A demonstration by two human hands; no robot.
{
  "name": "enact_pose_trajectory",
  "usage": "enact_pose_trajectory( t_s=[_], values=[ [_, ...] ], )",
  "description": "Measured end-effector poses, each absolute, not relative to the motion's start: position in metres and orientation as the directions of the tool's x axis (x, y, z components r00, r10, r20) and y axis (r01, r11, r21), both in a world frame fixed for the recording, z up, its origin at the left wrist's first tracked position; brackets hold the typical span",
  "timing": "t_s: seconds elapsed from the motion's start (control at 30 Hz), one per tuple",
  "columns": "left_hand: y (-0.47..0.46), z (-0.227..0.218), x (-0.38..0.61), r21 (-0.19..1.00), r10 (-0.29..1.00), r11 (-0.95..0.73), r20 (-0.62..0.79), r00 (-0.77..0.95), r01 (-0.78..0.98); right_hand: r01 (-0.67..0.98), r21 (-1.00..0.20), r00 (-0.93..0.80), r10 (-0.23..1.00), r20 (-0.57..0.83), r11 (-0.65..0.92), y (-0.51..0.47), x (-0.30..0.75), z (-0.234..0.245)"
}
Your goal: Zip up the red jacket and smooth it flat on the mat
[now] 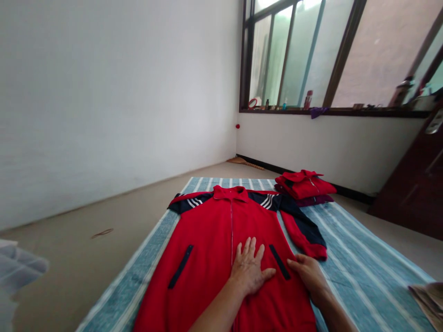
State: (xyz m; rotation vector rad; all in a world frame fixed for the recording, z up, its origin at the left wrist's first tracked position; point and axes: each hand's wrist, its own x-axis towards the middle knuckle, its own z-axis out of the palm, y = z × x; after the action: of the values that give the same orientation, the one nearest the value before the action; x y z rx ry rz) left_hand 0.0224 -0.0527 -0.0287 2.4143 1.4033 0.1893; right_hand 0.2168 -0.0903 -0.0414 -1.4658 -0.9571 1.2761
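Both hands point(249, 269) cover the red zip jacket point(207, 230), hem cut off.

And here we are in a plain room of a home, a bedroom by the look of it! A striped blue mat point(363, 244) is spread right on the bare floor point(69, 263), with folded red clothes point(304, 186) piled on it. White walls point(104, 106) all round, a dark wooden door point(411, 184) at the right, a straw broom point(244, 162) lying in the far corner, and a long window point(297, 55) whose sill point(332, 111) carries bottles point(308, 99) and household odds and ends.
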Motion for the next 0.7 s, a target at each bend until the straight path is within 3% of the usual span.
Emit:
enact_pose_trajectory(
  t_s=[0.23, 0.43, 0.7],
  values=[
    [-0.052, -0.029, 0.023, 0.339, 0.870, -0.447, -0.049, 0.490, 0.828, 0.082, -0.965, 0.197, 0.953, -0.229, -0.249, -0.084, 0.218, -0.054],
    [-0.052, -0.026, 0.023, 0.335, 0.872, -0.439, -0.066, 0.485, 0.834, 0.273, -0.928, 0.323, 0.933, -0.158, -0.252, -0.085, 0.216, -0.044],
    [-0.052, -0.021, 0.022, 0.318, 0.870, -0.442, -0.075, 0.487, 0.839, 0.223, -0.943, 0.272, 0.945, -0.183, -0.247, -0.082, 0.217, -0.050]
  ],
)
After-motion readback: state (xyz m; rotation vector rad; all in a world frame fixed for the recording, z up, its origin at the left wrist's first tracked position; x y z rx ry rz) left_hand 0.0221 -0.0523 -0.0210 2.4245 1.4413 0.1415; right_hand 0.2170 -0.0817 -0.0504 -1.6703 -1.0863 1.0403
